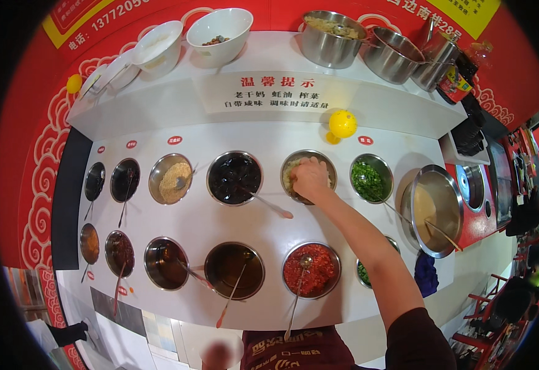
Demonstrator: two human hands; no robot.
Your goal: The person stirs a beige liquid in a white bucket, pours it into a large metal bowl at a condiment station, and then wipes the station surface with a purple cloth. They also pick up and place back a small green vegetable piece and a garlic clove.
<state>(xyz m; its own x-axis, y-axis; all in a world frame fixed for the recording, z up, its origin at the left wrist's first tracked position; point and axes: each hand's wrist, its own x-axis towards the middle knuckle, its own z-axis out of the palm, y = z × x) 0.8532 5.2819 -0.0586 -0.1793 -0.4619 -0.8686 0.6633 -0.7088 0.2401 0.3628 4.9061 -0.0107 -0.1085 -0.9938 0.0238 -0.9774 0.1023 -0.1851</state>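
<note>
My right hand (309, 178) reaches into a round steel container of pale minced food (292, 166), fingers curled down; their tips are hidden. To its right, a container of chopped green onion (366, 181) holds a spoon. On its left is a container of dark sauce (234, 178) with a ladle. Nearer my body are chopped red chili (311, 273) with a metal spoon and a container of brown liquid (234, 270), also with a spoon. At the bottom edge, a blurred brownish shape lies over a pale round thing; whether it is my left hand, I cannot tell.
More condiment containers, including crushed peanuts (174, 181), are set in the white counter (260, 226). A large steel bowl of tan sauce (429, 215) stands at right. White bowls (220, 39) and steel pots (332, 46) line the raised shelf, with a yellow ball (343, 123) below.
</note>
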